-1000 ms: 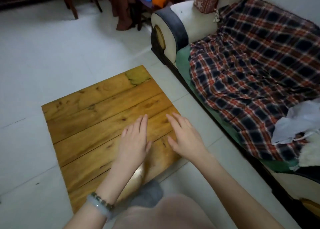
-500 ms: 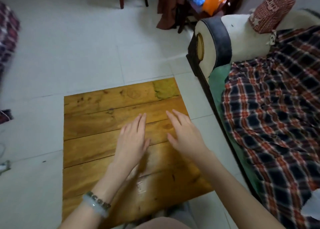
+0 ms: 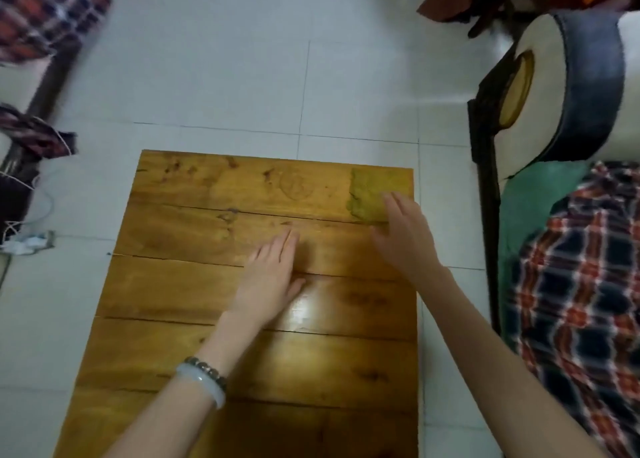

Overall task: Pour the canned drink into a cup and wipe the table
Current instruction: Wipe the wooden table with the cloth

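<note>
A low wooden plank table (image 3: 180,284) fills the middle of the head view. Its top is bare; no can, cup or cloth shows anywhere in view. My left hand (image 3: 270,277) lies flat on the planks near the table's middle, fingers straight and together. My right hand (image 3: 405,239) hovers or rests over the table's far right part, fingers straight, its tips by a dull greenish patch (image 3: 367,194) in the wood at the far right corner. Both hands hold nothing. A bright glare (image 3: 304,312) sits on the planks just right of my left hand.
A sofa with a padded armrest (image 3: 568,87) and a plaid blanket (image 3: 581,301) runs along the right. White tiled floor (image 3: 242,59) surrounds the table. Dark furniture with plaid fabric (image 3: 45,14) and white cables (image 3: 27,243) lie at the left.
The camera has swung left and down, so the table now sits square in view. My right hand has reached farther toward the far right corner; my left hand stays flat on the planks.
</note>
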`<state>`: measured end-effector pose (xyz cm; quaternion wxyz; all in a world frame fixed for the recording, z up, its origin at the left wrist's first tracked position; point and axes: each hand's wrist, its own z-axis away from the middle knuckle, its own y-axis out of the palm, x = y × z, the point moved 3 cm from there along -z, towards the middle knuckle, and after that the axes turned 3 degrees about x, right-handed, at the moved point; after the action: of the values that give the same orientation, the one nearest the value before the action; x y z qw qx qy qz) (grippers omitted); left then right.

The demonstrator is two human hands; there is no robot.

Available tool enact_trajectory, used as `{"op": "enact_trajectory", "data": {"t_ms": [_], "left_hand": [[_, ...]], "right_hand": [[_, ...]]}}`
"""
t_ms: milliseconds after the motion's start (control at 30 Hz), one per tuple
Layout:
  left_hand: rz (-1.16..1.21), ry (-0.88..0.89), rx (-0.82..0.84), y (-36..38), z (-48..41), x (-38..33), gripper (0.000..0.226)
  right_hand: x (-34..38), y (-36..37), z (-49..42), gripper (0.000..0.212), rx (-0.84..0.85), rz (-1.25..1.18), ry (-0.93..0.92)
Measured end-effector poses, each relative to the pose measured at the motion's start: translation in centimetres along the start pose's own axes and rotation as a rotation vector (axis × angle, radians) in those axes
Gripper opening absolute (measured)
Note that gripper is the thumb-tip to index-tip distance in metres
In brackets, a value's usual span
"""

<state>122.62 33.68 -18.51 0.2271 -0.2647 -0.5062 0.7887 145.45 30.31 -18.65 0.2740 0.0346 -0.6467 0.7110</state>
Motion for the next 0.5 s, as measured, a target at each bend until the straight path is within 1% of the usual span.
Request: {"op": "enact_trajectory", "data": {"t_ms": [67, 167, 267, 400, 500], "left_hand": [[0.061, -0.061, 0.059, 2.5, -0.8, 0.5, 0.084], [0.1, -0.108, 0.128, 5.8, -1.9, 2.3, 0.088], [0.129, -0.18, 0.145, 8.0, -2.9, 4.8, 0.095], [0.127, -0.145, 0.185, 10.7, -3.2, 5.9, 0.106], [0.093, -0.136, 0.257, 12.8, -3.2, 5.8, 0.118]], "right_hand": [[-2.6, 2.8, -3.1, 0.061, 0.045, 0.005, 0.015], [-5.0, 7.2, -6.9, 0.063, 0.187, 0.09, -0.023], [-7.1, 10.6, -9.8, 0.066, 0.235, 0.156, -0.038], [-9.8, 13.7, -12.0, 0.082, 0.242, 0.21, 0.032], [-10.8, 15.2, -12.9, 0.086, 0.263, 0.256, 0.062]]}}
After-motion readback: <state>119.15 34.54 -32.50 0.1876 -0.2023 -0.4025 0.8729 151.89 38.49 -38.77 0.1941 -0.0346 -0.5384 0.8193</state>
